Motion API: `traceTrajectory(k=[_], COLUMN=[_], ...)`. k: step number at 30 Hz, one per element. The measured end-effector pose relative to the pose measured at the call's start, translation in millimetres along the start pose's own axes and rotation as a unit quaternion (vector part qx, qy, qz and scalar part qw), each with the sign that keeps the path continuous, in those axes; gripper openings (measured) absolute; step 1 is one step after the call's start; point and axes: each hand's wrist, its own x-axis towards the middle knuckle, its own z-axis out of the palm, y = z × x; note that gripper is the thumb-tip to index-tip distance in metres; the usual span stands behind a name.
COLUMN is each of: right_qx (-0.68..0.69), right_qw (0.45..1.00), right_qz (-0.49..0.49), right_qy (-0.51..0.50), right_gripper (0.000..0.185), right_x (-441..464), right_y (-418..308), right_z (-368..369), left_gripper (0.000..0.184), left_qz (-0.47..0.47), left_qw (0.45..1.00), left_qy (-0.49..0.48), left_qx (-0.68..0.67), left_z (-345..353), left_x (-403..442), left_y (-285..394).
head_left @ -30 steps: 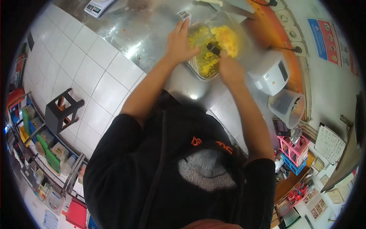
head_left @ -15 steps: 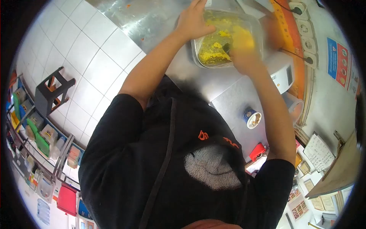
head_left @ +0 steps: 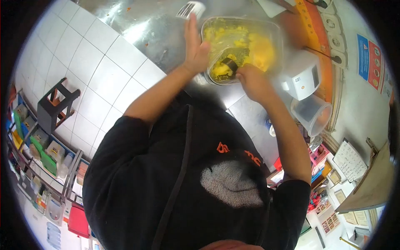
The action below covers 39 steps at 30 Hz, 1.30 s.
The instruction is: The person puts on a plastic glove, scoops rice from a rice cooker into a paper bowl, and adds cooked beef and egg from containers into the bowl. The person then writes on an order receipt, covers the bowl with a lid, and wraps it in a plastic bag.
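Black strip-like tool (head_left: 230, 64) is pinched by the right hand (head_left: 253, 79) inside a clear rectangular plastic container (head_left: 223, 83), among yellow mash (head_left: 262, 48). Left hand (head_left: 196, 54) is held by the left wall, fingers straight, thumb apart; contact can't be told. White black-striped label (head_left: 191, 10) is seen at the fingertips.

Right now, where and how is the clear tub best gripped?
Probably at the rim of the clear tub, on its left and right sides, one hand from each: it lies flat, walls raised. The left hand is beside the left wall; the right hand, over the near side with a dark tool, would need freeing first.
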Motion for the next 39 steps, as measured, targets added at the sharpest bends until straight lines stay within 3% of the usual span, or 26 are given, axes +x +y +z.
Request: traceTrajectory(k=[4, 9, 14, 18, 20, 22, 23, 25, 26, 28, 29, 30, 32, 34, 37, 39], right_qx=[0.067, 0.031, 0.008, 0.100, 0.110, 0.232, 0.231, 0.175, 0.175, -0.092, -0.146, -0.145, -0.204, -0.181, -0.126, -0.008], right_qw=[0.997, 0.998, 0.999, 0.994, 0.994, 0.969, 0.969, 0.977, 0.978, 0.968, 0.956, 0.956, 0.971, 0.979, 0.991, 0.996], right_qz=[0.003, -0.037, -0.048, -0.043, -0.003, 0.081, 0.079, 0.080, 0.078, 0.071, 0.044, 0.043, 0.035, 0.020, -0.036, -0.083], right_qy=[0.024, 0.045, -0.013, 0.023, -0.013, -0.022, -0.024, 0.087, 0.086, 0.222, 0.251, 0.250, 0.120, 0.089, 0.029, -0.019], right_gripper=[0.015, 0.020, 0.023, 0.022, 0.024, 0.023, 0.023, 0.022, 0.022, 0.019, 0.017, 0.017, 0.015, 0.014, 0.014, 0.013], right_x=[-2.7, -8.7, -11.1, -3.6, -1.5, 1.2, 1.0, 0.2, 2.4, 6.6, 5.2, 4.9, 4.4, -3.0, -7.5, -5.9], right_y=[-16.5, -16.8, -9.6, 7.8, 9.1, 8.8, 10.6, 17.7, 19.3, 22.2, 13.6, 11.2, 5.9, -2.1, -5.3, -5.1], right_z=[9.3, 27.8, 11.7, 14.3, 8.1, 5.7, 5.7, 7.9, 10.9, 16.6, 14.3, 19.4, 29.4, 22.6, 15.5, 14.0], left_gripper=[0.101, 0.101, 0.105, 0.106, 0.105, 0.105, 0.105, 0.105, 0.105, 0.104, 0.103, 0.103, 0.103, 0.102, 0.102, 0.102], left_qz=[-0.024, -0.021, -0.011, -0.012, -0.005, -0.009, -0.014, -0.020, -0.026, -0.024, -0.022, -0.024, 0.007, 0.002, -0.003, -0.002], left_qw=[0.998, 0.998, 0.999, 0.999, 0.999, 0.999, 0.998, 0.998, 0.998, 0.998, 0.999, 0.999, 0.999, 0.999, 0.999, 0.999], left_qy=[-0.004, -0.019, -0.039, -0.046, -0.044, -0.041, -0.041, -0.036, -0.034, -0.035, -0.039, -0.039, -0.046, -0.044, -0.042, -0.046], left_qx=[-0.053, -0.051, -0.036, -0.011, -0.030, -0.035, -0.039, -0.046, -0.054, -0.035, -0.019, -0.018, -0.027, -0.019, -0.012, -0.014], left_z=[0.5, 5.0, 11.3, 10.9, 11.3, 11.9, 10.9, 13.8, 13.8, 6.7, 4.5, 6.4, 11.7, 12.0, 12.0, 11.6], left_x=[-27.7, -38.7, -41.9, -41.6, -40.1, -39.2, -36.7, -32.5, -30.1, -29.6, -30.5, -32.6, -34.8, -37.6, -38.9, -38.9], left_y=[37.1, 39.4, 30.3, 32.1, 31.9, 30.9, 32.7, 39.0, 42.8, 42.6, 42.3, 37.5, 26.1, 25.4, 24.2, 24.7])
